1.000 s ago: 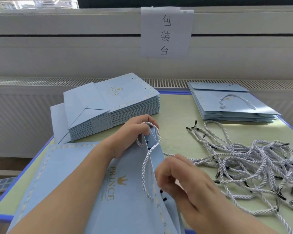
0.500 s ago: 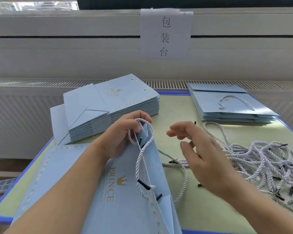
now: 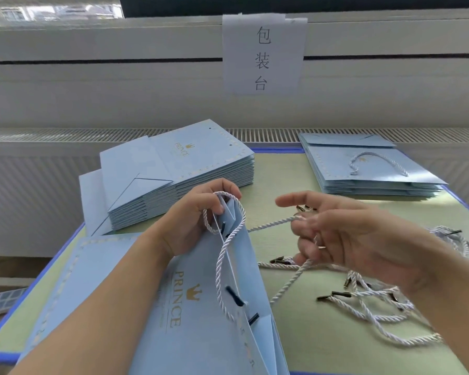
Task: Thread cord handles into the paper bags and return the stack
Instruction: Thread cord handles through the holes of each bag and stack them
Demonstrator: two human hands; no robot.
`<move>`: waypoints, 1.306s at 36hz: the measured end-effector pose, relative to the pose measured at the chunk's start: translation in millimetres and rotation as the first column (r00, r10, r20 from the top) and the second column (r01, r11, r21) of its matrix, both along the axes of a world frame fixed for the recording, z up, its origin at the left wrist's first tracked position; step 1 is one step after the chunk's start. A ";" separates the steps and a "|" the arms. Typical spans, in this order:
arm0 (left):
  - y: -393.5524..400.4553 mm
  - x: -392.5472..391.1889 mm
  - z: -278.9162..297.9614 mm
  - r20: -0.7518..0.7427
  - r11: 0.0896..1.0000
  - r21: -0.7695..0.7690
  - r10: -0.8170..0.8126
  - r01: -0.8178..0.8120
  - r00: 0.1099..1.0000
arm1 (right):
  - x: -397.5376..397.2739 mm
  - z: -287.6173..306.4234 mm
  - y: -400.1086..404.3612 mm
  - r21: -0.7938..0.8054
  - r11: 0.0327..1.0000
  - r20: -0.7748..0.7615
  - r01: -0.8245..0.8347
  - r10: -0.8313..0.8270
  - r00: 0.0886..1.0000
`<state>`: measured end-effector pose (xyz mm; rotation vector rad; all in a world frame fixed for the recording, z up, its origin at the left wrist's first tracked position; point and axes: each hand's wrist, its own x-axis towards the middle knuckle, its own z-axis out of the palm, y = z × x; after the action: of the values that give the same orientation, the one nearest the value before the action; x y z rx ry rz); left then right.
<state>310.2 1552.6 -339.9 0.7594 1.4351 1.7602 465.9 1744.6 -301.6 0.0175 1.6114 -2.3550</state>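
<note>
My left hand point(image 3: 198, 215) grips the top edge of a pale blue paper bag printed with a gold crown and "PRINCE" point(image 3: 198, 315), holding its mouth up off the green worktop with a blue border point(image 3: 309, 334) so the punched holes face me. A white twisted cord handle point(image 3: 222, 266) already loops down this side of the bag, its dark tips lying just inside the opening; my fingers pin the top of that loop against the paper, I judge, to keep it from sliding out.

My right hand point(image 3: 344, 236) hovers just beside the bag mouth, fingers loosely curled round a second white twisted cord point(image 3: 271, 224) that runs from my fingertips toward the bag and trails down onto the worktop. I judge this cord is meant for the bag's other side, held near its end so the tip can be aimed at a hole.

The loose heap of white cords with dark metal tips point(image 3: 377, 299) lies under my right forearm, within easy reach. At the far left sits a tall stack of flat blue bags without handles point(image 3: 179, 182); at the far right a lower stack of blue bags, the top one with a cord handle point(image 3: 368, 169), kept well apart so done and undone do not mix. A white paper sign with Chinese characters point(image 3: 263, 52) hangs on the wall behind.
</note>
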 end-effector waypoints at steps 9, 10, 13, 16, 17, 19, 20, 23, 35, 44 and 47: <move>3.3 3.0 -0.8 -0.082 0.994 -0.101 0.035 -0.043 0.996 | 4.9 -7.7 8.0 0.407 0.900 -0.018 0.157 -0.164 0.986; 3.5 3.7 -0.8 -0.091 0.993 -0.110 0.038 -0.048 0.995 | 4.8 -7.5 6.5 0.486 0.856 -0.053 0.176 -0.173 0.984; 4.3 5.0 -1.7 -0.125 0.989 -0.136 0.041 -0.058 0.991 | 4.2 -6.5 0.9 0.666 0.704 -0.180 0.247 -0.170 0.969; 4.8 5.3 -3.5 -0.170 0.981 -0.176 0.056 -0.087 0.984 | 1.7 -7.6 -4.5 0.767 0.532 -0.322 0.359 -0.164 0.932; 4.8 5.1 -4.2 -0.187 0.975 -0.193 0.070 -0.107 0.980 | 1.0 -8.7 -6.6 0.793 0.460 -0.372 0.400 -0.155 0.915; 5.5 4.2 -6.7 -0.252 0.962 -0.220 0.102 -0.160 0.962 | 1.0 -10.2 -12.0 0.824 0.311 -0.457 0.473 -0.129 0.880; 5.8 4.1 -8.1 -0.304 0.957 -0.226 0.109 -0.183 0.946 | 1.0 -10.3 -15.2 0.835 0.250 -0.478 0.491 -0.112 0.871; 7.3 5.1 -12.0 -0.447 0.952 -0.224 0.091 -0.210 0.890 | 1.0 -8.0 -25.6 0.874 0.158 -0.456 0.460 -0.062 0.888; 25.2 15.4 -10.0 -0.621 0.914 -0.099 0.251 -0.392 0.742 | -16.8 -2.1 -47.2 0.905 0.376 -0.200 0.197 -0.032 0.979; 35.2 40.7 10.1 -0.782 0.869 0.043 0.336 -0.493 0.524 | -11.4 -14.8 -52.6 0.513 0.852 0.027 0.102 -0.135 0.990; 36.2 44.4 9.5 -0.824 0.881 0.040 0.296 -0.472 0.483 | -6.0 -18.5 -54.1 0.418 0.892 0.039 0.173 -0.208 0.977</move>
<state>354.6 1588.9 -330.3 1.3284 2.5497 1.5725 459.9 1690.4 -320.1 0.3726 2.1187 -2.0603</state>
